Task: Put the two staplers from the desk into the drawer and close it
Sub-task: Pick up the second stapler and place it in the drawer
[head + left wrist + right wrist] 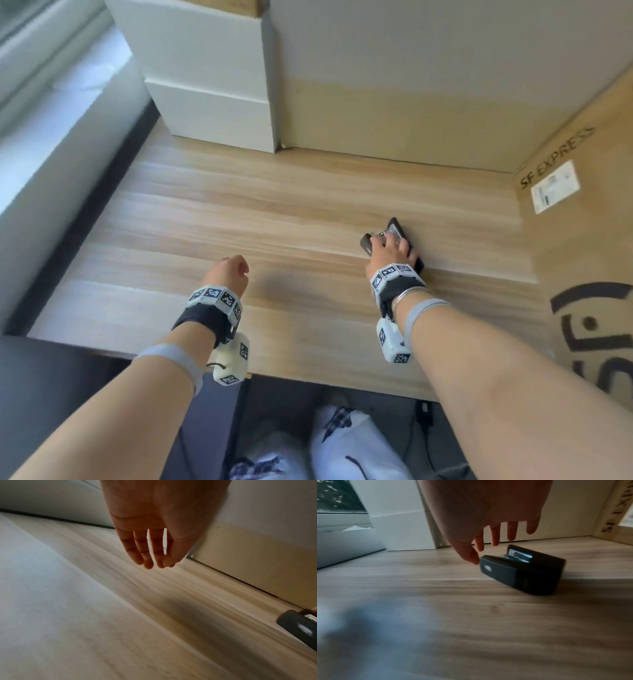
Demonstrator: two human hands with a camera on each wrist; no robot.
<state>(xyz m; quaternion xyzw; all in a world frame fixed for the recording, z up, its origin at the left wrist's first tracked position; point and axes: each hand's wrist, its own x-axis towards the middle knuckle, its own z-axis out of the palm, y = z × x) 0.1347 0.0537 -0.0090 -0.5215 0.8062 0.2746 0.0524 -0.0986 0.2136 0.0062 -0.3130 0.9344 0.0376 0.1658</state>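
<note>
my right hand (488,513) is hanging spread, gripping nothing, thumb at the nose of the black stapler (522,570) lying under my fingertips on the desk (471,615); my left hand (154,520) is dangling loose and empty; a glancing touch could be skidding it away

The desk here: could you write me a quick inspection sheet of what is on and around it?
Surface: wood-grain desk, sunlit at the left.
Job's things: one black stapler lying on the desk; a second stapler and the drawer not seen.
Clutter: SF Express cardboard box at right, white boxes at the back.
Hands: right hand over the stapler, fingers spread, thumb at its end; left hand empty, above the desk.
Cables: dark cable under the desk.
Surroundings: window at left.
</note>
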